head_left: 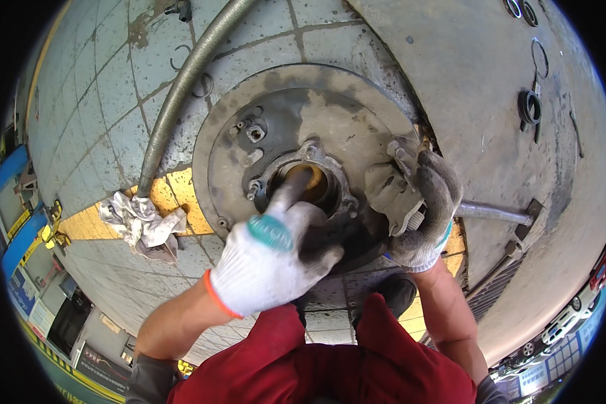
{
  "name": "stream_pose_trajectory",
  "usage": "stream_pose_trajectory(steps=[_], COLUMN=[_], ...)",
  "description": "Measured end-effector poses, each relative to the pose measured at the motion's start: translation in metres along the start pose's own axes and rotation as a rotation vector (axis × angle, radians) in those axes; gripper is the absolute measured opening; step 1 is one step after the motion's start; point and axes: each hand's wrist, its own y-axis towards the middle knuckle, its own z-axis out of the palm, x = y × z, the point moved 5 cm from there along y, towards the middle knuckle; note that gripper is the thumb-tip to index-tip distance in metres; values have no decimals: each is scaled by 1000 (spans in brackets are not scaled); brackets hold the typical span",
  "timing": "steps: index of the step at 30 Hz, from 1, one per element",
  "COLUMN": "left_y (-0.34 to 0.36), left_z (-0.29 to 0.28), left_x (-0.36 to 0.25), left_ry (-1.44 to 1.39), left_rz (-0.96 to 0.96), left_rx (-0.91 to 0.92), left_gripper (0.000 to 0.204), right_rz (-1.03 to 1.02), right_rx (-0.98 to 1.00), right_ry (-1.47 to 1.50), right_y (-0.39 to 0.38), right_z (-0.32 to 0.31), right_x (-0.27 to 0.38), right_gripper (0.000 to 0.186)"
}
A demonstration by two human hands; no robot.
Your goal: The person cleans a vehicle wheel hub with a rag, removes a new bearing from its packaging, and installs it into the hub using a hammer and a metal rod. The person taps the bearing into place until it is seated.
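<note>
A large round dusty metal plate (225, 165) with a hub and bolts in its centre lies below me. My left hand (269, 259), in a soiled white knit glove, has its index finger inside the hub's bore (317, 185), which has yellowish grease in it; its thumb is apart. My right hand (427, 219), gloved too, has its fingers curled round the edge of a grey metal bracket (387, 192) at the plate's right side.
A long metal pipe (185, 84) and a crumpled rag (141, 222) lie left on the tiles. At right are a steel slab (478, 121), rings (530, 106) and a metal bar (491, 212). Workshop equipment (27, 236) lines the far left; cars (565, 323) show at far right.
</note>
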Motion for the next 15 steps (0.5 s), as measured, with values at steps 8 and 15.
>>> stream_pose_trajectory(steps=[8,15], left_y=[-25,10], left_z=[-2,5], left_x=[-8,-15], left_ry=[171,268], left_rz=[-69,151], left_rx=[-32,16], left_gripper=[39,50], right_rz=[-20,5], right_rx=[-32,-35], right_ry=[57,31], right_y=[5,2], right_z=[4,4], right_x=[1,2], right_gripper=[80,75])
